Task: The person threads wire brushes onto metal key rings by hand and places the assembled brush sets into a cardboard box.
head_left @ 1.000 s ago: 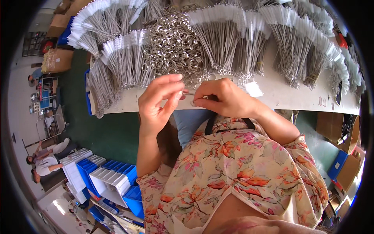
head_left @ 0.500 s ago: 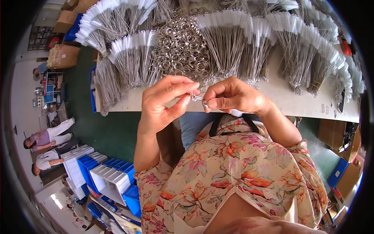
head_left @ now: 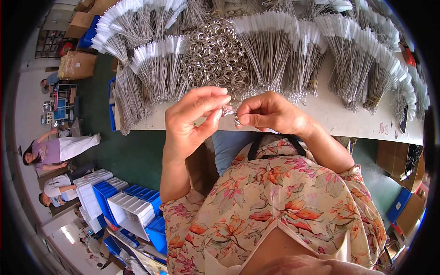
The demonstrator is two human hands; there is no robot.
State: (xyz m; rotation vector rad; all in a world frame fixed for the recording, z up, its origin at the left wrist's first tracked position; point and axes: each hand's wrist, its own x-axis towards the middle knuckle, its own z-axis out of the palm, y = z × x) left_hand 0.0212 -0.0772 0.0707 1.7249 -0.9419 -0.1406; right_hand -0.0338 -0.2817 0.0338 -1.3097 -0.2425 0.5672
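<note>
Pale tabletop [head_left: 348,123] stretches ahead; by its front edge, your left hand [head_left: 189,120] and right hand [head_left: 271,112] pinch opposite ends of a slim, silver metal piece [head_left: 231,112], fingertips nearly closed. Its long axis runs crosswise, bridging both; round silver rings [head_left: 237,121] sit at the right fingertips.

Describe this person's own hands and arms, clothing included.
The left hand and right hand are gloveless, with no watch or bracelet showing. The forearms are bare below cream sleeves printed with orange and pink flowers.
</note>
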